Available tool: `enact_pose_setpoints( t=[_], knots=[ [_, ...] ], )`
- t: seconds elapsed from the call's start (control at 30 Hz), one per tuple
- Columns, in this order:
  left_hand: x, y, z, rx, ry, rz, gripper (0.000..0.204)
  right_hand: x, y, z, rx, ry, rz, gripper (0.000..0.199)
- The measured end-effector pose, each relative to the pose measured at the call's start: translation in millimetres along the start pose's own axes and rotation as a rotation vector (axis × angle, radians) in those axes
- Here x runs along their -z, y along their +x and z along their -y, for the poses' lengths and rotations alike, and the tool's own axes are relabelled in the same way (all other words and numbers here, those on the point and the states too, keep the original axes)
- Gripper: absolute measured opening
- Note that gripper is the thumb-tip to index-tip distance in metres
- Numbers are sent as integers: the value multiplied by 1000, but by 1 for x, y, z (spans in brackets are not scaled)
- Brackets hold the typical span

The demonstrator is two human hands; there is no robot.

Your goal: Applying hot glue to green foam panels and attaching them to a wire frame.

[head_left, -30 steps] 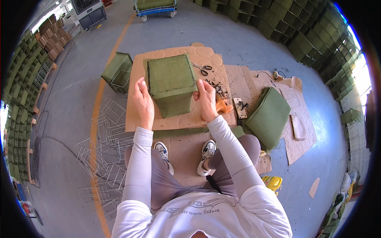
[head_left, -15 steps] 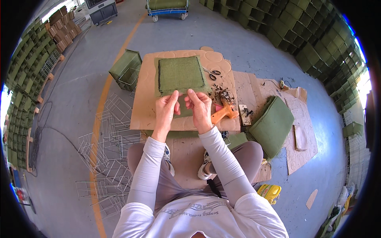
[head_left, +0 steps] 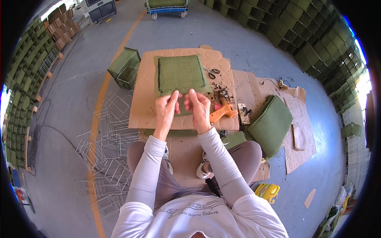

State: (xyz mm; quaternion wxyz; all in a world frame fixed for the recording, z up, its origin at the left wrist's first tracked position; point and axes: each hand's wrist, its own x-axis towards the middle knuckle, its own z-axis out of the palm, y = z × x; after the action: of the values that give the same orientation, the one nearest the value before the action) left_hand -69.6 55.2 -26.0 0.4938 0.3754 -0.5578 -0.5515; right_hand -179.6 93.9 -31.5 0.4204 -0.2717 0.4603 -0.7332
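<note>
On a cardboard-topped work surface (head_left: 143, 99) lies a square green fabric panel (head_left: 180, 74) with dark lines along its edges. At the panel's near edge, my left hand (head_left: 166, 108) is closed, thumb pressed toward the forefinger. My right hand (head_left: 199, 109) is curled the same way beside it, a small gap between the two. Whatever the fingertips pinch, if anything, is too small to make out. More green fabric (head_left: 185, 110) shows beneath the hands. An orange glue gun (head_left: 223, 113) rests to the right, near dark scraps (head_left: 224, 95) and black-handled scissors (head_left: 213, 73).
Wire frames (head_left: 109, 139) pile on the floor at left, below a green fabric box (head_left: 125, 65). Folded green panels (head_left: 272, 127) lie at right, with a yellow case (head_left: 268, 192) nearer me. Stacked green boxes (head_left: 293, 27) line the far right; a blue cart (head_left: 166, 8) stands ahead.
My hands have drawn slightly apart, with the right thumb shifting a little to the right. The panel and tools lie as before.
</note>
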Motion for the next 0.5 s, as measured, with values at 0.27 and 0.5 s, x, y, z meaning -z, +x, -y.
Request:
enact_pose_setpoints(
  t=[0.27, 0.5],
  knots=[
    [33, -9, -37, -360, 497, -436, 40, -8, -18, 49, 1071, -991, 32, 21],
    [20, 20, -21, -515, 635, 41, 63, -46, 11, 15, 1058, -1343, 196, 51]
  ],
)
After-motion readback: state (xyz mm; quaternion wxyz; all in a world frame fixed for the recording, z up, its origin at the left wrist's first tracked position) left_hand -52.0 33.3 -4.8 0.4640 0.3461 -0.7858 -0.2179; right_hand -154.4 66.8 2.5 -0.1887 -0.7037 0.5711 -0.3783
